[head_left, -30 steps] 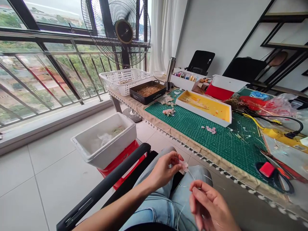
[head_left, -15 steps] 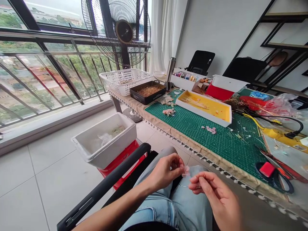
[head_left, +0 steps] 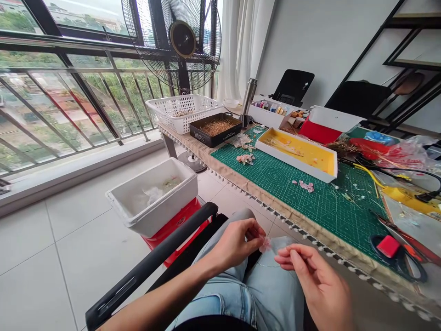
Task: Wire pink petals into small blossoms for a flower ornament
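Observation:
My left hand point(head_left: 241, 241) is closed in a pinch above my lap, holding a small translucent pink flower point(head_left: 265, 244) at its fingertips. To the right of the flower, my right hand point(head_left: 312, 271) has its thumb and fingers pressed together. Whatever sits between those fingertips is too small to make out. A thin pale strand point(head_left: 268, 265) curves below the flower toward the right fingers. On the green cutting mat point(head_left: 275, 202) lie loose pink petals point(head_left: 306, 185) and a cluster of pale pink flowers point(head_left: 245, 158).
A white tray with a yellow bottom point(head_left: 299, 172) rests on the mat, near a black box of brown stalks point(head_left: 217, 128). Scissors point(head_left: 418, 271) and a red piece point(head_left: 388, 247) lie at right. A white bin point(head_left: 161, 202) and chair armrest point(head_left: 151, 262) are at left.
The view has shifted slightly, so the table appears a little farther right. My right hand has drawn a little away from the flower. My left hand keeps its pinch.

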A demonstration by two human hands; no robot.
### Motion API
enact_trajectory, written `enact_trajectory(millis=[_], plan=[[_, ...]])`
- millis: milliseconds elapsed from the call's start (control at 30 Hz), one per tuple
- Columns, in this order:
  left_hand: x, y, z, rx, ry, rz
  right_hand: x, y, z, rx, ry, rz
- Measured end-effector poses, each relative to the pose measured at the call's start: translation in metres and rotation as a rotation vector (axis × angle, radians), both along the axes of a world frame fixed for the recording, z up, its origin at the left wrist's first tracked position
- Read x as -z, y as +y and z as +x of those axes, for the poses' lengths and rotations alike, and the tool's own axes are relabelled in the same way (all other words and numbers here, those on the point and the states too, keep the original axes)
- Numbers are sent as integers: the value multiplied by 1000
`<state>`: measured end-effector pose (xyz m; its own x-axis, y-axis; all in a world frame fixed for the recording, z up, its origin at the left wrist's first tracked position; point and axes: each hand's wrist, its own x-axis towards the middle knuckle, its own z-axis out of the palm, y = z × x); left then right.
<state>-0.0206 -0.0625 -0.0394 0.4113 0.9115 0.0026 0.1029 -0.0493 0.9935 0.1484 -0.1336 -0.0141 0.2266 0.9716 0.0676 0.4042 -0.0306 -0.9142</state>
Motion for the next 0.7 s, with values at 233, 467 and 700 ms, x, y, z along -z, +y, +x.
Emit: enact_trajectory(millis=[233,467,700], plan=[[0,0,1,-19,33,-6,2,-2,-4,-19,-25,35],[-3,-3,3,-64,143,99,-1,-1,-6,6,-12,40],[-4,-5,3,-71,101,72,8,-2,-8,-54,-131,107]])
